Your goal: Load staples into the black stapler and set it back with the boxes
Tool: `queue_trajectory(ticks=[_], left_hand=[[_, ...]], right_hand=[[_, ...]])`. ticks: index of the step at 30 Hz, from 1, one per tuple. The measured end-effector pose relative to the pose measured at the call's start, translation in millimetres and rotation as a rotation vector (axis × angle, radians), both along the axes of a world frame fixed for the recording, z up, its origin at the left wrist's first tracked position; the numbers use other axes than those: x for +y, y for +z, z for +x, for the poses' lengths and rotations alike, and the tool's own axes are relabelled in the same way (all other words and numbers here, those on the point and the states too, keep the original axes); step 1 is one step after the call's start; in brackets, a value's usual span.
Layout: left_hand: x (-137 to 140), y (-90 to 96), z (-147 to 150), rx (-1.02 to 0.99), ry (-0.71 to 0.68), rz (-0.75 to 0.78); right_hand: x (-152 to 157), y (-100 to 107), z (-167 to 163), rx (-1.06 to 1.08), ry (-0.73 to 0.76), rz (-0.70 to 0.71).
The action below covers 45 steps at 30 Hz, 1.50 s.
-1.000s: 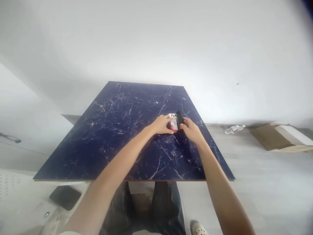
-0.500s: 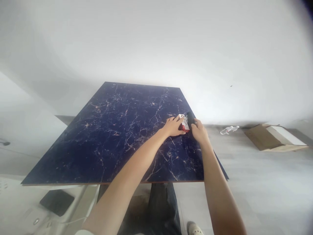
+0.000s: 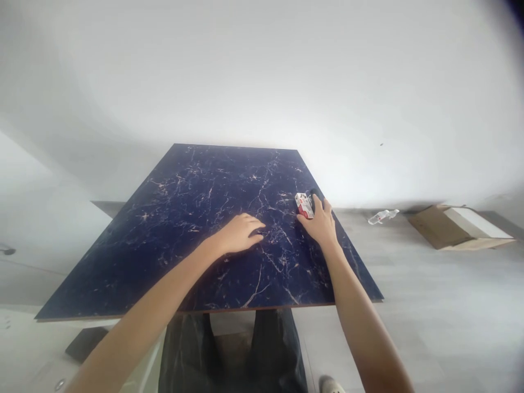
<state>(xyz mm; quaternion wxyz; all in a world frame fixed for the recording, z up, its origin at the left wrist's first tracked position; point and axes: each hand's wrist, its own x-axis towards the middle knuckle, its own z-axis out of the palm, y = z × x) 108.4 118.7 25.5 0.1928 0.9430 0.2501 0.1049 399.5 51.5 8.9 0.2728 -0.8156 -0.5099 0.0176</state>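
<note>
A small red-and-white box (image 3: 303, 204) lies near the right edge of the blue marbled table. Directly against its right side is a dark black object (image 3: 314, 197), mostly covered by fingers, so its kind cannot be made out. My right hand (image 3: 321, 220) spans the two, thumb at the box's near edge and fingers over the black object. Left of them, well apart, my left hand (image 3: 240, 233) hovers over or rests on the tabletop with thumb and fingers apart, holding nothing.
The marbled table (image 3: 196, 196) stands against a white wall. On the floor to the right lie clear plastic bottles (image 3: 382, 216) and an open cardboard box (image 3: 454, 228). A dark flat object (image 3: 84, 343) shows below the table's left front edge.
My left hand has let go of the small box and moved left and nearer to me. My right hand has shifted from the black object to span both it and the box.
</note>
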Motion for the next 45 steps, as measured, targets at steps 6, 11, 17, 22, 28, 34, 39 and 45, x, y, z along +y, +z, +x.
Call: queue_trajectory(ticks=[6, 11, 17, 22, 28, 34, 39, 45], left_hand=[[2.4, -10.5, -25.9, -0.198, 0.119, 0.058], [2.7, -7.7, -29.9, -0.286, 0.159, 0.096], [1.9, -6.1, -32.0, -0.295, 0.143, 0.137], [0.6, -5.8, -32.3, -0.286, 0.134, 0.162], [1.7, -8.2, -31.0, -0.276, 0.123, 0.17], [1.1, -9.4, -29.3, -0.276, 0.123, 0.168], [1.0, -9.6, -30.3, -0.28, 0.128, 0.16], [0.7, -10.9, -30.6, -0.274, 0.119, 0.169]], right_hand=[[5.8, 3.1, -2.1, -0.039, -0.026, -0.137], [6.7, 11.8, 2.6, -0.11, -0.037, -0.157], [2.8, 7.3, -0.4, -0.16, -0.046, -0.121], [1.0, -2.9, -1.6, -0.136, -0.062, -0.081], [1.1, -5.5, 0.3, -0.136, -0.041, -0.1], [7.7, -3.3, -1.4, -0.177, -0.025, -0.068], [19.2, 0.3, -1.3, -0.254, 0.007, -0.119], [21.5, 1.4, -4.1, -0.294, -0.02, -0.14]])
